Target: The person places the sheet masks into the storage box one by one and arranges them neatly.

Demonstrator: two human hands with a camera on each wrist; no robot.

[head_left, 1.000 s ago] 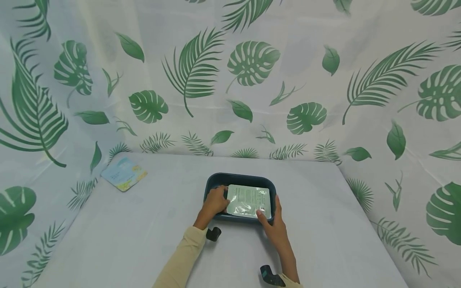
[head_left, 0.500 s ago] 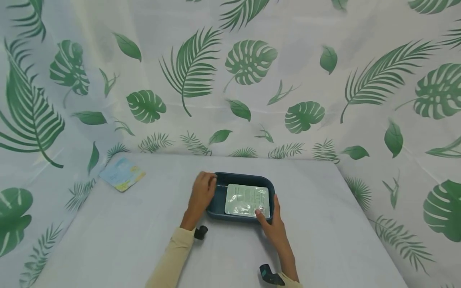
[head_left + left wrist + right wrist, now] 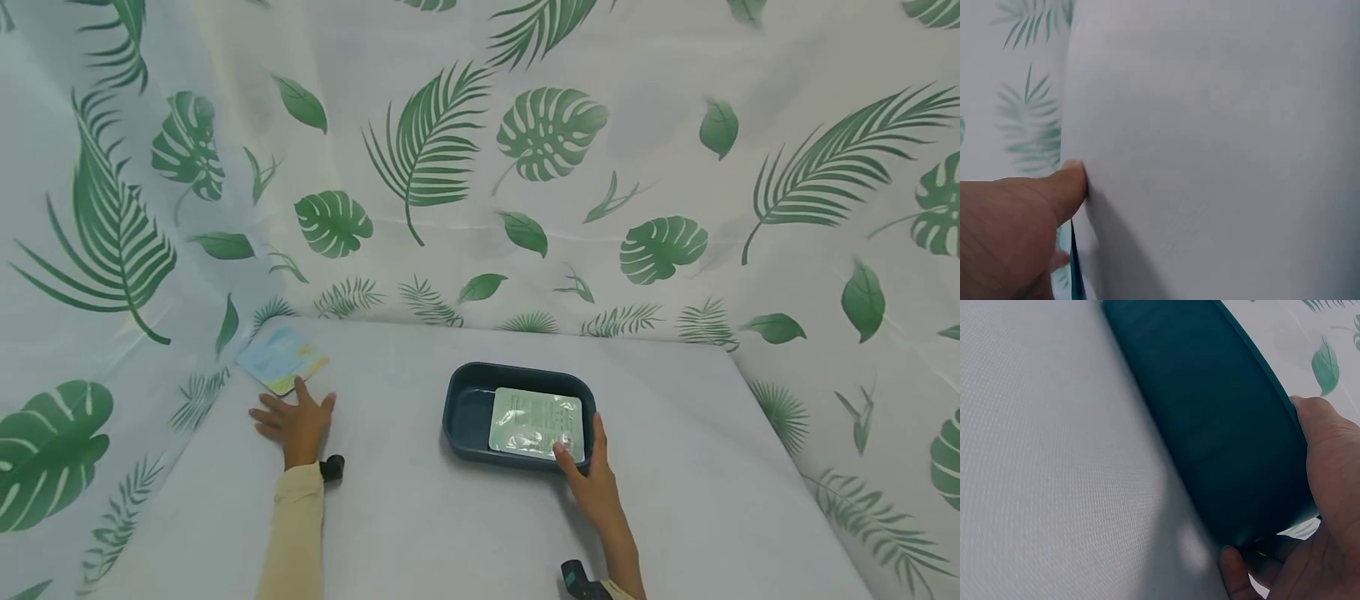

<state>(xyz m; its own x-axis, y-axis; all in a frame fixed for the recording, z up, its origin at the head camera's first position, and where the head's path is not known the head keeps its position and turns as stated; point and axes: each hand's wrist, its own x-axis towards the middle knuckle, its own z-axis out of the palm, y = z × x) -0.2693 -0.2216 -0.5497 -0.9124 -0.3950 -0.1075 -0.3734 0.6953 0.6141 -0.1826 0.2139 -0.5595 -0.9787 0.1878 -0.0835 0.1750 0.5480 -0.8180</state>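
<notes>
My left hand is spread over the table at the left, fingertips right at the near edge of a flat light-blue and yellow packet. In the left wrist view the thumb points out over white cloth, and a thin blue edge shows below it. My right hand holds the near right corner of a dark blue rectangular tray, thumb over the rim and fingers along the outside. A shiny light-green sachet with printed text lies in the right part of the tray.
White cloth covers the table. Behind and at both sides hangs a white curtain printed with green leaves. Each wrist carries a dark camera mount, such as the left wrist mount.
My left hand has left the inside of the tray, passed over its left rim and reached far left to the blue and yellow packet, its fingers spreading. The right hand keeps its hold.
</notes>
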